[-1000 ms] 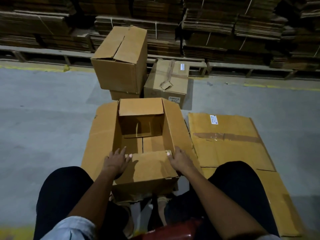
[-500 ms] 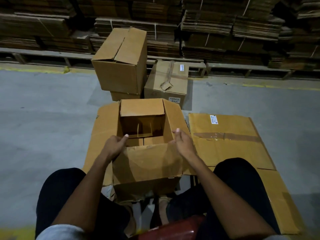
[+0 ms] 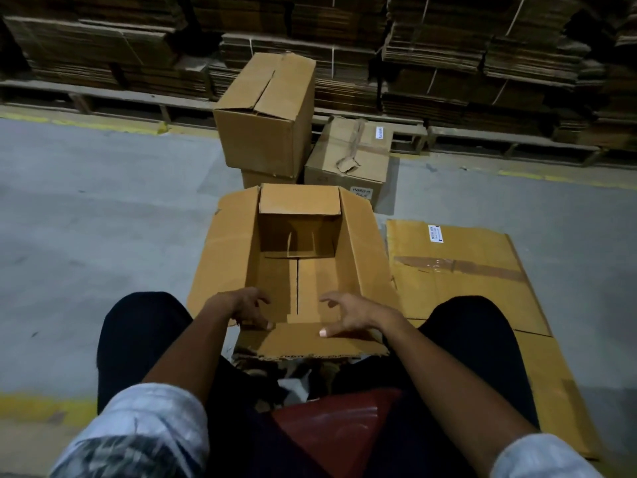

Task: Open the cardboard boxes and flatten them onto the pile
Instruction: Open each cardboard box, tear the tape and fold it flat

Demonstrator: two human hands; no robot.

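One open box (image 3: 303,257), both hands' fingers (image 3: 256,310) spread loose over its near flap (image 3: 310,341), three closed boxes (image 3: 265,112) behind

A single wide-angle view from a camera worn on a seated person's head, tilted forward and down. Nearest the lens, at the bottom edge, are the person's rolled sleeves and dark-trousered knees (image 3: 138,336). Just beyond them sits an opened cardboard box (image 3: 300,257) on the grey concrete floor (image 3: 86,236), close to the camera. The far edge of the floor meets stacked flattened cartons (image 3: 448,63) along the top of the frame, noticeably bowed by the lens.
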